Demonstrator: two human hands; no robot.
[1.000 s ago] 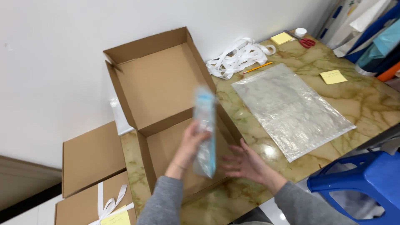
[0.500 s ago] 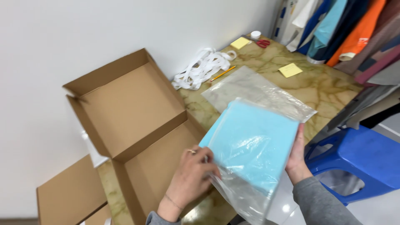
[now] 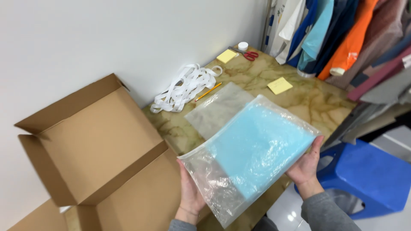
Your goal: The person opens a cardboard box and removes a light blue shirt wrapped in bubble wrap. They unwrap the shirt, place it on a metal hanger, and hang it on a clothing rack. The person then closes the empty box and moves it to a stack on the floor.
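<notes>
A: Nearest to us, the left hand (image 3: pixel 190 192) sits under the near corner of a clear plastic bag (image 3: pixel 214 179), palm up, fingers hidden beneath it, gripping that end.

B: And the right hand (image 3: pixel 306 164) clasps the far right edge, fingers curled onto the rim. So the bag hangs between both hands, above the desk (image 3: pixel 317 100) edge, tilted flat toward the camera.

A: Inside it lies a folded light-blue cloth (image 3: pixel 261 149), pushed toward the right hand; the left end of the bag is slack. Its long axis runs from lower left to upper right.

B: Left of the bag, just beside the left hand, an open cardboard box (image 3: pixel 98 145) stands with its lid up. Nothing lies between bag and box.

A: Behind the bag, an empty plastic sleeve (image 3: pixel 214 109) lies on the desk. Further back: white ribbon (image 3: pixel 184 87), a pencil (image 3: pixel 209 91), yellow sticky notes (image 3: pixel 279 85), red scissors (image 3: pixel 247 54).

B: Down to the right, a blue stool (image 3: pixel 368 175); hanging fabrics (image 3: pixel 342 38) beyond.
</notes>
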